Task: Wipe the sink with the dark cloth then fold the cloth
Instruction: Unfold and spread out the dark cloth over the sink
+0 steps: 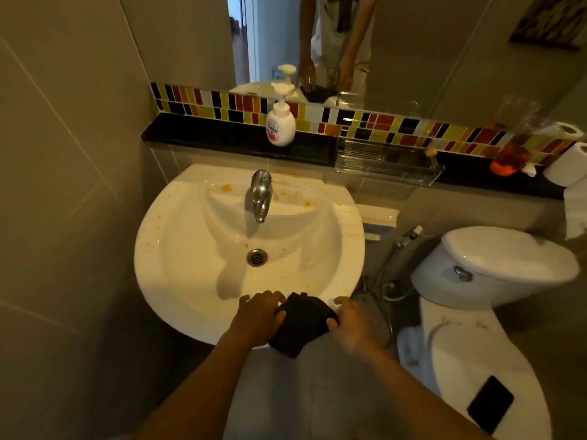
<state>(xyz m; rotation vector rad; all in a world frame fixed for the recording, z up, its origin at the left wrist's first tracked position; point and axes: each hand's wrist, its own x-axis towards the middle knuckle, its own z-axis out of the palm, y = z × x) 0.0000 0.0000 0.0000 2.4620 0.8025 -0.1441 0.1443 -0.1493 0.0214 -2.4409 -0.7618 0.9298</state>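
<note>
A white round sink (178,300) fills the middle of the view, with orange-yellow specks on its rim and around the chrome tap (261,193). The dark cloth (301,322) lies bunched on the sink's near rim and hangs partly over the edge. My left hand (259,315) grips the cloth's left side, fingers over the rim. My right hand (351,325) pinches the cloth's right edge. The metal drain (256,257) sits in the bowl's centre.
A soap pump bottle (280,122) stands on the black ledge behind the sink, next to a clear plastic tray (387,163). To the right is a toilet (495,268) with a black phone (490,404) on its lid. Toilet rolls (565,163) sit far right.
</note>
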